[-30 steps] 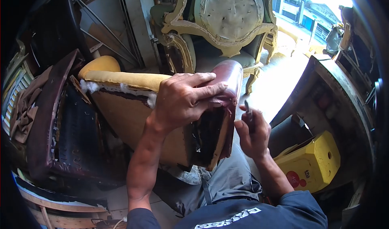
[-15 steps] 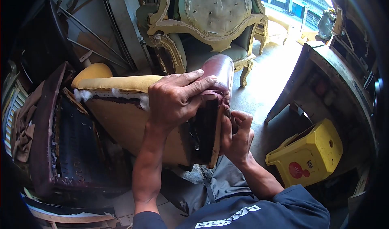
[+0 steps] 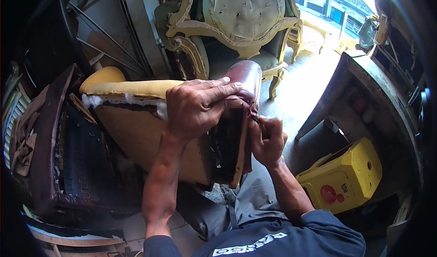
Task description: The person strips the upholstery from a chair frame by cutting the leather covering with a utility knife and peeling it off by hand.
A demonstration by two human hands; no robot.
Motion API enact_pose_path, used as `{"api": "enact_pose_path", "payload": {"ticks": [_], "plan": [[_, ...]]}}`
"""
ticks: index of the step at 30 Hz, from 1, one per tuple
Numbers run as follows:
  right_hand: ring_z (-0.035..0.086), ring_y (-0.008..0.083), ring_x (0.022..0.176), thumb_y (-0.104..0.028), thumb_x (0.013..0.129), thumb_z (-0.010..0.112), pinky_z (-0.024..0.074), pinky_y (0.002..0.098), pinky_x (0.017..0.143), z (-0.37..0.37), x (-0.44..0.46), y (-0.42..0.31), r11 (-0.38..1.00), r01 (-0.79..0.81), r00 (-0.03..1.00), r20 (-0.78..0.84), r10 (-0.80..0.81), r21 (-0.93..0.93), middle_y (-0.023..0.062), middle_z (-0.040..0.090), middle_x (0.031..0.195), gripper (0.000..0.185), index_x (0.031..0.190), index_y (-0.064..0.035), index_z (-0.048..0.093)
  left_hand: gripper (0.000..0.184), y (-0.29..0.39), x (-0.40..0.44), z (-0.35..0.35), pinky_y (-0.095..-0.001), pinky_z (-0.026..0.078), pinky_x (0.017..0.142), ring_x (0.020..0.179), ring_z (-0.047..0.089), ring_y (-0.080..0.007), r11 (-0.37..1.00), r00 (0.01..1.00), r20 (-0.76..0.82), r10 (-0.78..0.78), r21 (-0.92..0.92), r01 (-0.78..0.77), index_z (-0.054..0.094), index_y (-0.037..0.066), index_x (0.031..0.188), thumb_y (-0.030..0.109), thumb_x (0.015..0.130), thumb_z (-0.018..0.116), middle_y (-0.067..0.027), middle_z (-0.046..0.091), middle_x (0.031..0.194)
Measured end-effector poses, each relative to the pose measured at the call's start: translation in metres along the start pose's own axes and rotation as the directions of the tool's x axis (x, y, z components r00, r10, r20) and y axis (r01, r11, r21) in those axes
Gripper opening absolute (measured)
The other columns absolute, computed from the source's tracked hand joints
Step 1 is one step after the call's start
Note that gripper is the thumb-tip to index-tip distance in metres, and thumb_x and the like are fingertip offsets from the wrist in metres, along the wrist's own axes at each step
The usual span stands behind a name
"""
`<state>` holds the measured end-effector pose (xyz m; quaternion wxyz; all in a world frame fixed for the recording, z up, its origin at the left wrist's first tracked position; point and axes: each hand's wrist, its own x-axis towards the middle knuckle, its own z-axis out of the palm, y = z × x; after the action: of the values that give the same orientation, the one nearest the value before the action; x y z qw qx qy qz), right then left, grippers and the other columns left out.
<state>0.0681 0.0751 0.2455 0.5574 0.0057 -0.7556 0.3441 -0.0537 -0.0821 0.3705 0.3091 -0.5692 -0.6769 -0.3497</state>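
Observation:
An upholstered furniture piece (image 3: pixel 136 134), perhaps an armrest, stands in front of me with yellow padding (image 3: pixel 136 88) along its top. A maroon leather cover (image 3: pixel 246 75) wraps its rounded end, bunched in folds at the front corner. My left hand (image 3: pixel 195 103) grips this cover, fingers over the top and thumb at the folded edge. Just below the gathers, my right hand (image 3: pixel 268 141) is closed against the wooden edge (image 3: pixel 240 159). A small dark tip shows by its fingers; what it holds is mostly hidden. White stuffing (image 3: pixel 94 100) pokes out under the padding.
A carved cream armchair frame (image 3: pixel 236 34) stands ahead. At right are a yellow plastic stool (image 3: pixel 346 179) and a large dark furniture piece (image 3: pixel 364 84). A stripped maroon seat frame (image 3: pixel 50 166) with exposed springs lies at left.
My right hand has shifted slightly up and its fingers have curled closer to the leather corner. My left hand keeps its grip on the cover. The view has moved a little.

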Motion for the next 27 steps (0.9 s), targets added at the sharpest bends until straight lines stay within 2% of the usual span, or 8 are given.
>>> {"api": "enact_pose_path", "payload": {"ticks": [2, 4, 7, 13, 17, 20, 24, 27], "plan": [[0.074, 0.0185, 0.064, -0.005, 0.096, 0.076, 0.0543, 0.032, 0.057, 0.016, -0.01, -0.01, 0.999, -0.032, 0.993, -0.117, 0.031, -0.004, 0.0133, 0.072, 0.078, 0.023, 0.108, -0.0005, 0.057, 0.032, -0.001, 0.001, 0.002, -0.0375, 0.062, 0.09, 0.101, 0.079, -0.0298, 0.999, 1.0, -0.009, -0.03, 0.015, 0.03, 0.084, 0.009, 0.109, 0.011, 0.078, 0.086, -0.0168, 0.08, 0.105], [0.065, 0.0064, 0.074, -0.003, 0.102, 0.067, 0.0508, 0.024, 0.062, 0.031, -0.02, -0.02, 0.991, -0.13, 0.975, -0.177, 0.136, 0.044, 0.0095, 0.07, 0.086, 0.018, 0.112, 0.003, 0.053, 0.029, -0.002, 0.003, 0.005, -0.0369, 0.062, 0.089, 0.101, 0.079, -0.0284, 1.0, 0.999, -0.039, -0.022, 0.001, 0.022, 0.084, 0.009, 0.107, 0.011, 0.079, 0.087, -0.0149, 0.08, 0.103], [0.063, 0.0051, 0.073, -0.004, 0.104, 0.067, 0.0502, 0.0231, 0.062, 0.039, -0.023, -0.026, 0.97, -0.188, 0.955, -0.204, 0.217, 0.153, 0.0072, 0.069, 0.084, 0.018, 0.114, 0.0022, 0.053, 0.025, 0.0, 0.002, 0.006, -0.0367, 0.062, 0.088, 0.101, 0.079, -0.0275, 0.997, 0.995, -0.063, -0.075, -0.02, 0.074, 0.084, 0.01, 0.106, 0.014, 0.081, 0.087, -0.0139, 0.08, 0.102], [0.056, 0.0011, 0.067, -0.004, 0.102, 0.07, 0.0452, 0.021, 0.058, 0.03, -0.013, -0.024, 0.998, -0.026, 0.978, -0.207, 0.012, -0.063, 0.0017, 0.065, 0.074, 0.016, 0.108, 0.0013, 0.056, 0.024, 0.008, -0.004, -0.001, -0.0355, 0.062, 0.088, 0.101, 0.079, -0.0252, 0.995, 0.995, -0.05, -0.089, -0.04, 0.087, 0.085, 0.012, 0.106, 0.021, 0.083, 0.087, -0.0125, 0.08, 0.102], [0.047, -0.0006, 0.061, -0.001, 0.097, 0.075, 0.0365, 0.0208, 0.052, 0.024, -0.008, -0.042, 0.99, -0.14, 0.964, -0.229, 0.136, -0.002, -0.0032, 0.059, 0.065, 0.016, 0.1, -0.0006, 0.059, 0.022, 0.006, -0.006, -0.006, -0.0353, 0.061, 0.087, 0.1, 0.079, -0.0245, 0.998, 0.998, -0.04, -0.044, -0.051, 0.042, 0.085, 0.013, 0.106, 0.023, 0.086, 0.084, -0.0116, 0.08, 0.102], [0.044, -0.0013, 0.059, 0.0, 0.096, 0.076, 0.0329, 0.0208, 0.05, 0.01, 0.001, -0.028, 1.0, -0.008, 0.989, -0.146, 0.004, -0.029, -0.0036, 0.06, 0.065, 0.017, 0.097, -0.0012, 0.06, 0.021, 0.007, -0.007, -0.009, -0.0353, 0.061, 0.086, 0.098, 0.079, -0.0249, 0.998, 0.999, -0.027, -0.044, -0.045, 0.043, 0.085, 0.013, 0.106, 0.021, 0.086, 0.084, -0.0113, 0.08, 0.101], [0.052, 0.0033, 0.05, 0.0, 0.09, 0.081, 0.0405, 0.024, 0.047, -0.01, 0.017, -0.004, 0.995, 0.018, 1.0, -0.015, -0.017, 0.094, 0.0007, 0.059, 0.059, 0.021, 0.086, -0.0019, 0.06, 0.02, 0.007, -0.01, -0.003, -0.0351, 0.061, 0.084, 0.094, 0.079, -0.0246, 1.0, 0.998, -0.061, -0.028, -0.003, 0.028, 0.085, 0.013, 0.105, 0.02, 0.086, 0.084, -0.0108, 0.081, 0.1], [0.039, -0.0009, 0.056, 0.003, 0.093, 0.077, 0.031, 0.0216, 0.049, 0.003, 0.004, -0.028, 0.992, 0.082, 0.987, -0.132, -0.095, -0.096, -0.0049, 0.051, 0.061, 0.024, 0.087, -0.0034, 0.055, 0.019, 0.012, -0.009, -0.004, -0.035, 0.061, 0.082, 0.091, 0.079, -0.0246, 0.997, 0.995, -0.071, -0.073, -0.012, 0.073, 0.085, 0.012, 0.104, 0.019, 0.086, 0.084, -0.0114, 0.081, 0.098]]}}
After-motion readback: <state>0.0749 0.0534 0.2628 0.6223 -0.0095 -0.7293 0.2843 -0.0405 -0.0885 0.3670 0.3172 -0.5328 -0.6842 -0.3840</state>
